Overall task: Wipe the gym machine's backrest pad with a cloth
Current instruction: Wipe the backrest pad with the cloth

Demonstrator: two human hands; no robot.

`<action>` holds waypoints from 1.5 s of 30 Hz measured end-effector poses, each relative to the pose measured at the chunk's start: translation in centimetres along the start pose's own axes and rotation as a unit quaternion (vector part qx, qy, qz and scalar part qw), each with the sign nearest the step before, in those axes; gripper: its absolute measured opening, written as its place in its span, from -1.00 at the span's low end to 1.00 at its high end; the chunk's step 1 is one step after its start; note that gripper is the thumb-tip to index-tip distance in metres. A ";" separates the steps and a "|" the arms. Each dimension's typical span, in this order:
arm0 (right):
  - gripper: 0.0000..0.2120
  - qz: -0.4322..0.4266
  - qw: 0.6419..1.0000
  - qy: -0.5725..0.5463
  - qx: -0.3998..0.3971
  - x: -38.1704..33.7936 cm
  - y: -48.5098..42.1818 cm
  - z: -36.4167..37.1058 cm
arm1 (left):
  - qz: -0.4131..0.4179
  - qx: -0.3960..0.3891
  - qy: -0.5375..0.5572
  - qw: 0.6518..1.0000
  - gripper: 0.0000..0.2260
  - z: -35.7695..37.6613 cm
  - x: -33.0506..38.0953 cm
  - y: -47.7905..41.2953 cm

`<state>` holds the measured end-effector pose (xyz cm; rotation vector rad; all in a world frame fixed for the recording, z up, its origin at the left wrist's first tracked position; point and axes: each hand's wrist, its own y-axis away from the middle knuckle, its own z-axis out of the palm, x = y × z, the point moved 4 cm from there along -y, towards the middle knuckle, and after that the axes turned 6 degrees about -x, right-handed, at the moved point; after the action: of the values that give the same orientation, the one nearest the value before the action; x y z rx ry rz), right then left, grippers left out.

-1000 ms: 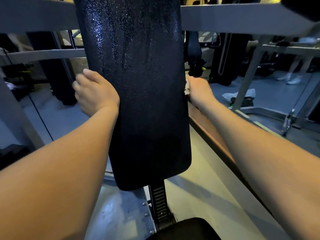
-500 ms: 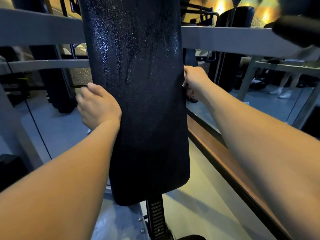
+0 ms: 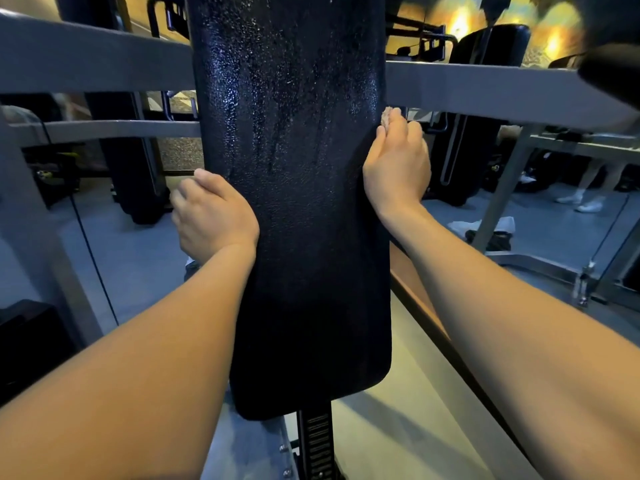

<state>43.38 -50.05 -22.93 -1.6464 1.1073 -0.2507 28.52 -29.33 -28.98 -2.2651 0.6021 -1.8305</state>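
Note:
The tall black backrest pad (image 3: pixel 298 202) stands upright in the middle of the head view, its upper half shiny with wet streaks. My left hand (image 3: pixel 213 213) grips the pad's left edge, fingers curled behind it. My right hand (image 3: pixel 396 164) is against the pad's right edge and holds a small pale cloth (image 3: pixel 386 116), of which only a scrap shows above the fingers.
Grey frame bars (image 3: pixel 485 88) cross behind the pad on both sides. A black notched post (image 3: pixel 317 445) runs down below the pad. A brown ledge (image 3: pixel 422 306) lies at the right. White rags (image 3: pixel 481 225) lie on the floor; a person's legs (image 3: pixel 585 192) stand far right.
My right hand with the cloth has slid up along the pad's right edge. My left hand has kept its hold on the left edge.

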 end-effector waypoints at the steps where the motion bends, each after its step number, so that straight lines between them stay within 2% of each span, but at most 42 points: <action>1: -0.59 -0.031 0.999 0.002 0.008 -0.3 0.1 -0.1 | 0.001 0.002 -0.001 1.000 -0.53 0.0 0.0 0.0; 7: -0.65 -0.246 0.969 -0.007 -0.002 -6.3 4.0 1.0 | 0.004 0.001 0.003 1.000 -0.53 -0.2 0.0 0.0; 9: -0.72 -0.314 0.948 0.037 0.017 -5.9 3.2 0.6 | 0.003 0.003 0.004 1.000 -0.53 -0.2 0.0 0.1; 10: -0.75 -0.322 0.945 0.056 0.028 -4.7 2.0 0.4 | 0.002 0.003 0.004 1.000 -0.53 -0.2 0.0 0.1; 11: -0.76 -0.294 0.954 0.062 0.021 -3.5 0.6 -0.1 | 0.001 0.004 0.003 1.000 -0.53 -0.2 0.0 0.1; 14: -0.70 -0.102 0.994 0.030 0.006 -0.7 -2.3 -0.3 | 0.000 0.005 0.000 1.000 -0.54 -0.2 0.0 0.1; 15: -0.68 -0.089 0.996 0.017 0.013 -1.6 -1.5 -0.2 | 0.000 0.004 -0.001 1.000 -0.54 -0.2 0.0 0.1; 17: -0.66 -0.174 0.984 -0.019 0.010 -5.3 1.6 0.0 | -0.001 0.001 -0.001 1.000 -0.54 -0.2 0.0 0.1; 19: -0.70 -0.315 0.948 -0.027 -0.024 -8.0 5.0 0.4 | 0.001 -0.001 0.002 1.000 -0.54 -0.2 0.0 0.0; 21: -0.76 -0.370 0.929 0.009 -0.021 -7.2 4.2 0.0 | 0.003 -0.004 0.003 1.000 -0.54 -0.2 0.0 0.1; 22: -0.78 -0.344 0.939 0.026 -0.010 -6.0 2.6 -0.4 | 0.004 -0.005 0.003 1.000 -0.54 -0.2 0.0 0.1; 25: -0.72 -0.158 0.985 0.067 -0.020 -1.4 -1.5 -0.8 | 0.005 -0.003 0.003 1.000 -0.53 -0.1 -0.1 0.0; 26: -0.70 -0.124 0.990 0.055 -0.022 -0.4 -1.7 -0.5 | 0.004 -0.003 0.003 1.000 -0.53 -0.1 -0.2 0.0; 30: -0.69 -0.109 0.994 -0.024 -0.002 0.8 2.5 -0.2 | 0.002 -0.008 0.004 1.000 -0.53 -0.2 0.0 0.0; 33: -0.65 -0.113 0.993 -0.036 -0.029 1.8 6.4 -0.2 | 0.000 -0.009 0.005 1.000 -0.54 -0.3 0.1 0.0; 35: -0.68 -0.102 0.994 -0.032 -0.017 1.7 4.8 -0.1 | 0.000 -0.006 0.002 1.000 -0.54 -0.3 0.1 0.0; 40: -0.73 -0.011 0.994 -0.102 -0.023 1.4 -0.1 -0.1 | 0.000 -0.009 0.001 1.000 -0.54 -0.2 0.1 0.1; 42: -0.74 -0.009 0.995 -0.097 -0.019 1.8 2.7 -0.2 | -0.002 -0.011 0.005 1.000 -0.55 -0.2 0.0 0.0; 45: -0.76 -0.053 0.995 -0.080 -0.028 2.3 7.1 -0.4 | -0.005 -0.011 0.008 1.000 -0.54 -0.2 -0.1 -0.1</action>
<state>40.60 -51.92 -29.56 -1.7450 0.9149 -0.1543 28.35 -29.17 -28.95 -2.2745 0.6185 -1.8561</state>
